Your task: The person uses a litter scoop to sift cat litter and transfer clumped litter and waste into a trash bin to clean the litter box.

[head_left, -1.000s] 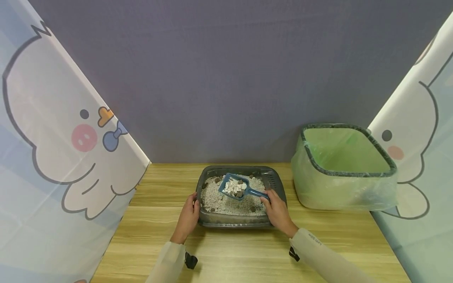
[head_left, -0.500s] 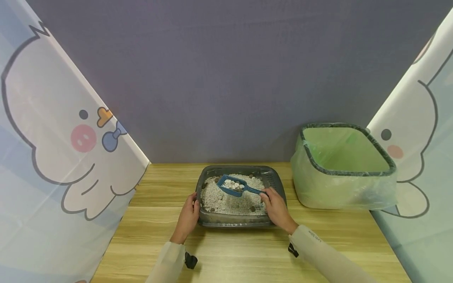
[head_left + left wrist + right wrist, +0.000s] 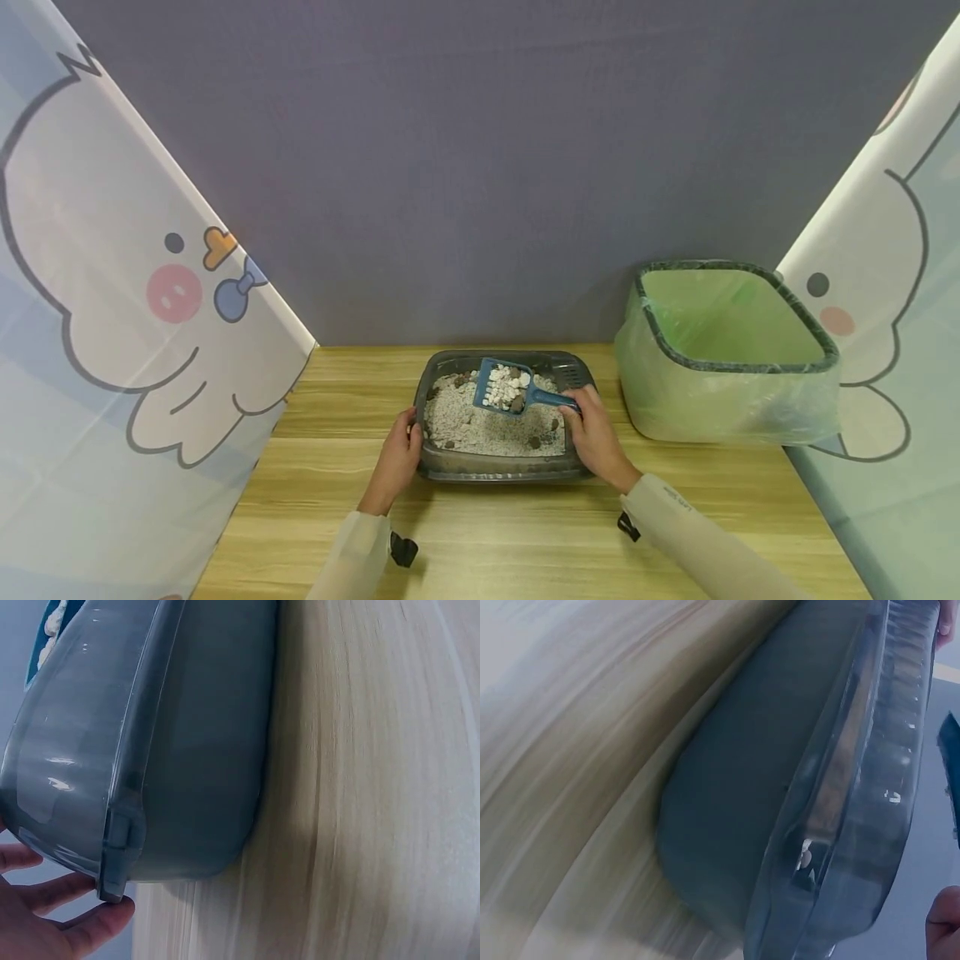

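Observation:
A blue litter scoop (image 3: 504,387) holds white litter and brown clumps above the grey litter box (image 3: 491,471). My right hand (image 3: 594,435) grips its handle; in the right wrist view only part of that hand (image 3: 945,930) and the scoop's edge (image 3: 952,761) show. My left hand (image 3: 399,457) holds the left side of the litter box, and the left wrist view has its fingers (image 3: 97,926) at the rim's corner. Pale granular litter (image 3: 465,425) fills the box, with several brown clumps in it, such as a clump (image 3: 534,442) near the front.
A large bin (image 3: 727,404) lined with a pale green bag stands right of the litter box, its top open. Both rest on a wooden table (image 3: 480,542). A grey wall (image 3: 480,167) rises behind, and printed panels (image 3: 112,292) flank the sides.
The scoop tilted and dipped, then levelled again. It has come slightly right and up with my right hand, its contents in plainer sight. My left hand stays at the box's side.

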